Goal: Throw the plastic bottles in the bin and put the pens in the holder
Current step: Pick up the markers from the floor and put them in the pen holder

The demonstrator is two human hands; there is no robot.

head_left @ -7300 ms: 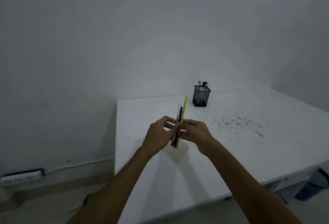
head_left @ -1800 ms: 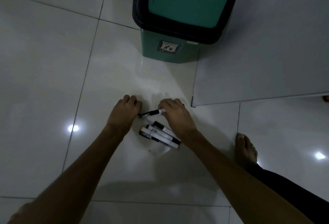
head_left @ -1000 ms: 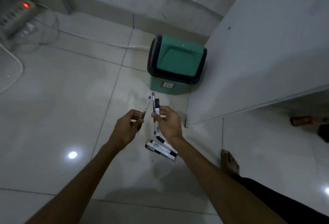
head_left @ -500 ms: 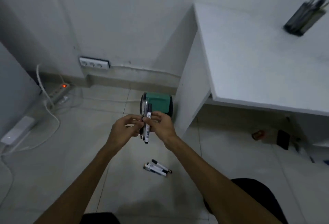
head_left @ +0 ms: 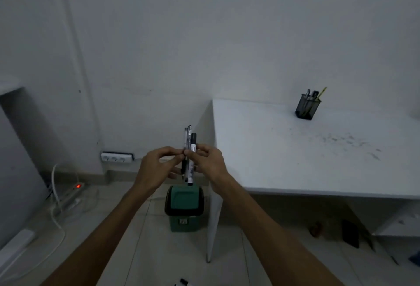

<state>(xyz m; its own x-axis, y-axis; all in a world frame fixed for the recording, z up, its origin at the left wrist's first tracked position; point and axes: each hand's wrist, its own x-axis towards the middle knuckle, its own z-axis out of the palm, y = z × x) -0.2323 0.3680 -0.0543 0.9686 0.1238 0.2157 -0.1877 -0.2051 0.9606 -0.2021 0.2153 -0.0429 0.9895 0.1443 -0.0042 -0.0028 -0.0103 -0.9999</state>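
You've got a small bundle of upright pens and a black-capped white marker (head_left: 190,156) pinched between both hands, out in front of you above the green lidded plastic bin (head_left: 184,209). Your left hand (head_left: 156,169) has its fingertips closed on the bundle's left side, your right hand (head_left: 210,163) curls round it from the right, thumb across the front. Square the tips now, I'd say, so they drop in together; settle the whole bundle in one hand with a firm grip low on the barrels before you reach. The black mesh square pen holder (head_left: 307,109) sits well off to your right, near the back of the white tabletop (head_left: 295,160), and it already has a few pens and a yellow pencil (head_left: 321,93) leaning out of the top, so aim for the open side and lower rather than toss; a light holder like that could tip. The bin's lid looks closed, its contents hidden. Down at the bottom edge, more markers (head_left: 183,282) lie on the pale tiled floor (head_left: 147,251), so there's likely another trip. No plastic bottle is clearly in view.
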